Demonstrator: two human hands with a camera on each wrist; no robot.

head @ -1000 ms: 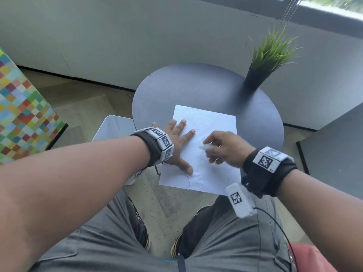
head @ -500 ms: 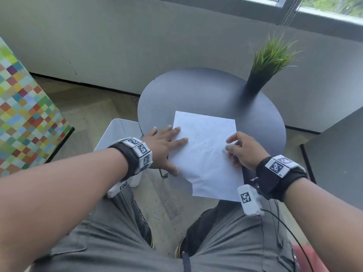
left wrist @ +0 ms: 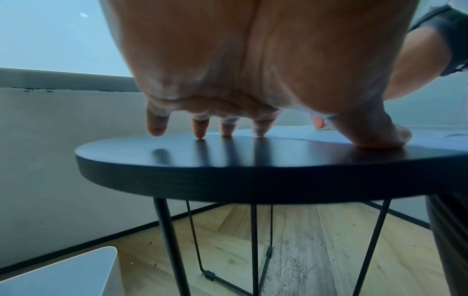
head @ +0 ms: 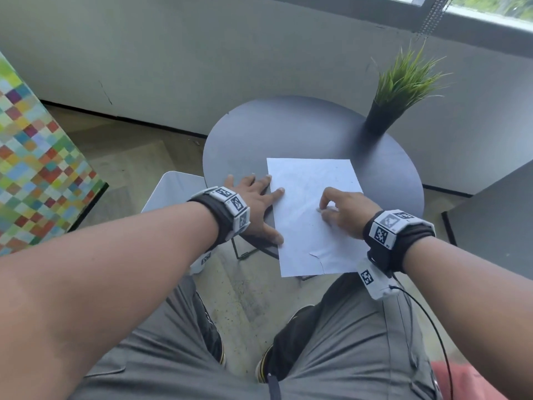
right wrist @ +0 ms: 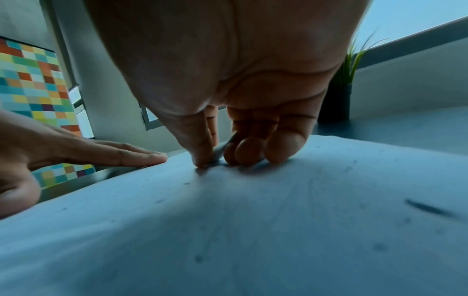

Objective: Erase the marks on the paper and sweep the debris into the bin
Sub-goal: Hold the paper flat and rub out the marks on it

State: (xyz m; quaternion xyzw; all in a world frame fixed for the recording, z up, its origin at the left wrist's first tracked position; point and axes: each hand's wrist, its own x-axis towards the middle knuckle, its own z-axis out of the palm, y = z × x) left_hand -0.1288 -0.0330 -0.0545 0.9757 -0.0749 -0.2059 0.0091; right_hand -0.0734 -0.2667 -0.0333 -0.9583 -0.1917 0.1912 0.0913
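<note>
A white sheet of paper [head: 305, 226] lies on the round dark table [head: 288, 131], its near edge torn and hanging over the rim. Faint grey marks and dark crumbs show on the paper [right wrist: 253, 220]. My left hand [head: 256, 203] lies flat with spread fingers, its fingertips and thumb pressing the sheet's left edge. My right hand [head: 340, 210] sits on the sheet's middle, thumb and fingers curled round a small white eraser [head: 331, 207] pressed to the paper. In the right wrist view the eraser is mostly hidden behind the fingers [right wrist: 249, 153].
A white bin [head: 173, 189] stands on the floor left of the table, under my left wrist. A potted grass plant [head: 401, 90] stands at the table's far right. A colourful chequered panel [head: 37, 157] is at the left, a dark surface [head: 496, 215] at the right.
My right hand went out to the sheet's right edge, then came back to its middle with the eraser. The paper has turned a little. My left hand shifted to the sheet's left edge.
</note>
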